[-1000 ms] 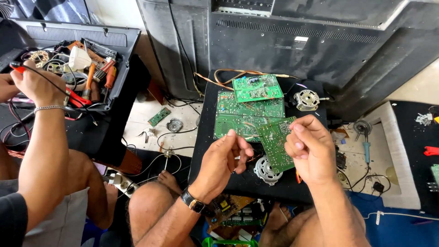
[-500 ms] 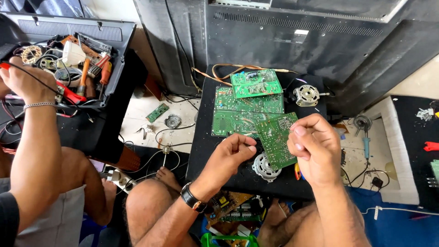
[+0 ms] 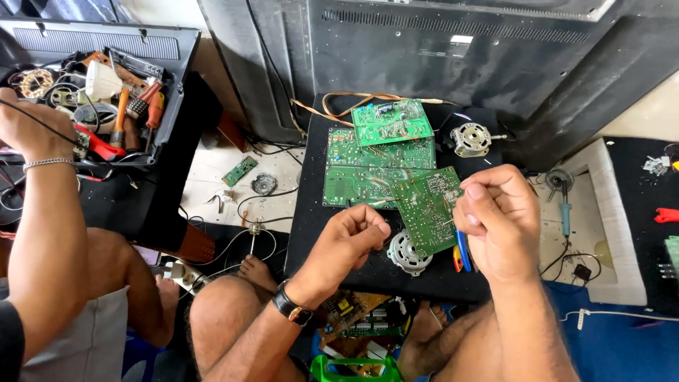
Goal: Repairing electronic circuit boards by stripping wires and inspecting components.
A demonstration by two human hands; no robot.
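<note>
The grip of the right hand is curled shut with fingertips pinched at the right edge of a small green circuit board, which tilts over the black tabletop; the grip of the left hand, wearing a dark wristwatch, is loosely closed just left of that board, and whether it pinches anything cannot be told. Beneath the board lie a round metal motor part and blue-handled pliers. Farther off rest a wide green board, another green board and a second motor. At far left, another person's hand reaches into a tray of tools.
</note>
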